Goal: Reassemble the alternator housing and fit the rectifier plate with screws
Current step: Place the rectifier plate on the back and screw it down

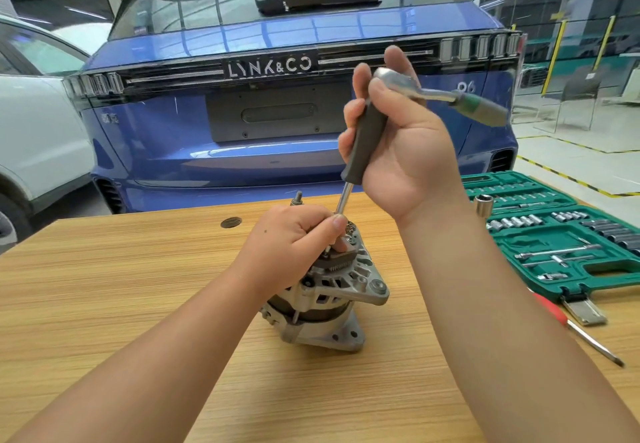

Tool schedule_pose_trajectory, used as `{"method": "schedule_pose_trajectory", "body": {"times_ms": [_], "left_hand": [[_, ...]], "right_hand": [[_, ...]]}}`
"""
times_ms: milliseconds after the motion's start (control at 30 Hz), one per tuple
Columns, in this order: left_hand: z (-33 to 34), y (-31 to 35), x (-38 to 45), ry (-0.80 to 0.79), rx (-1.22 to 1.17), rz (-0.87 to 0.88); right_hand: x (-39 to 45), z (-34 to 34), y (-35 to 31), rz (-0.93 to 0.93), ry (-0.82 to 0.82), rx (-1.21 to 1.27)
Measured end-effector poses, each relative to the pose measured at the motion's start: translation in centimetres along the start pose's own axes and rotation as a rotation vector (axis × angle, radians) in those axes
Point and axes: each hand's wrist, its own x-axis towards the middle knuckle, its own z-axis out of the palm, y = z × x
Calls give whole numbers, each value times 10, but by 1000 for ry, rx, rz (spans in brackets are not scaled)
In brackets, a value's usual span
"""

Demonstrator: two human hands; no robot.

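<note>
One alternator [329, 297] stands upright mid wooden table [138, 286]; left hand [294, 238] curled on its top, fingers pinching driver shaft [343, 198] at tip; right hand [401, 137] above, wrapped round dark driver handle [367, 141] and head of ratchet [446, 96] together; green socket case [561, 238] open at right, loose socket [483, 205] by its edge; red screwdriver [575, 328] near case; blue car [294, 96] behind table.

Table [121, 286] showing light tan wood grain with fine streaks. Alternator [329, 297] looking silver-grey with a dark band. Driver handle [365, 141] showing dark grey, ratchet [415, 91] shining chrome with green grip. Socket case [554, 245] glowing teal-green. Screwdriver [550, 311] showing red. Car [277, 151] gleaming blue.
</note>
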Motion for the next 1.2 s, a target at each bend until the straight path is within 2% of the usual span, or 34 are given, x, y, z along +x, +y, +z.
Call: {"method": "schedule_pose_trajectory", "body": {"times_ms": [133,267,367,767,833,967,1033,1133,1200], "left_hand": [[0,0,-1,9,10,16],[0,2,-2,23,-8,40],[0,1,-1,20,-22,34],[-2,5,-2,18,-37,46],[-1,6,-1,15,-28,32],[-2,8,0,1,-4,16],[-1,8,0,-3,10,34],[-1,9,0,9,11,36],[-1,8,-1,15,-1,45]], "right_hand": [[-3,4,14,-304,-59,-269],[-4,0,12,-206,-274,-64],[-3,-5,9,-111,-329,41],[1,-8,5,6,-278,44],[0,-3,5,-5,-194,10],[3,4,5,-121,203,-200],[4,2,0,-92,281,-224],[0,1,-5,37,112,-89],[-2,4,-1,-16,29,-57]]}}
